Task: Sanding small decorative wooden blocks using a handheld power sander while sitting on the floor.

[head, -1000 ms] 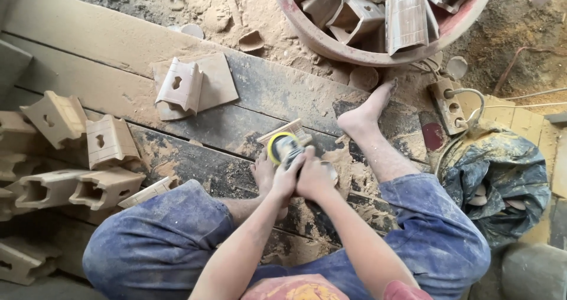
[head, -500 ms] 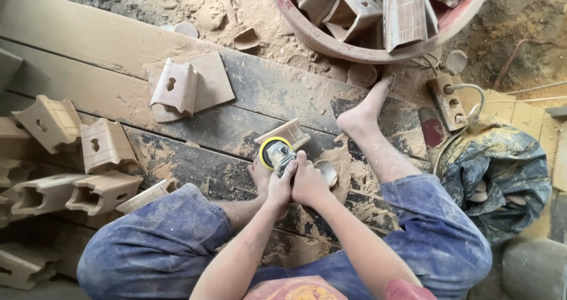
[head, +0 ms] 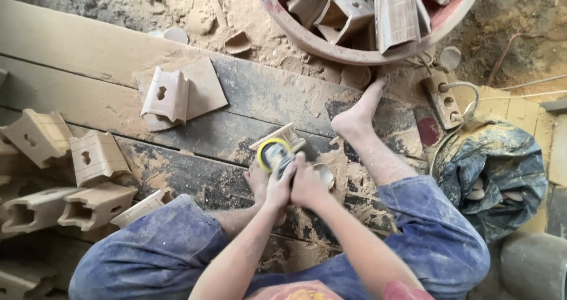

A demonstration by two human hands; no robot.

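Down on the dusty plank floor (head: 248, 99), the person sits with knees apart and both hands bunched together over a small sander (head: 273, 153) with a yellow-rimmed disc. The left hand (head: 277, 187) and right hand (head: 307, 185) both have their fingers closed tight around the tool body, so most of it is hidden; only the round head really shows. The disc sits against a small wooden piece (head: 282, 134) lying on the planks right by the left foot (head: 257, 179), which is mostly covered by the hands. The right foot (head: 357, 114) stretches out toward a big round tub (head: 331, 49) full of carved wooden blocks, cut off by the top edge. Off to the left there's a pile of similar blocks (head: 59, 170), partly out of frame, plus one more block (head: 168, 93) resting on a flat board. On the right, a power strip (head: 443, 99) and a crumpled dark bag (head: 496, 164); hard to tell what's inside it.
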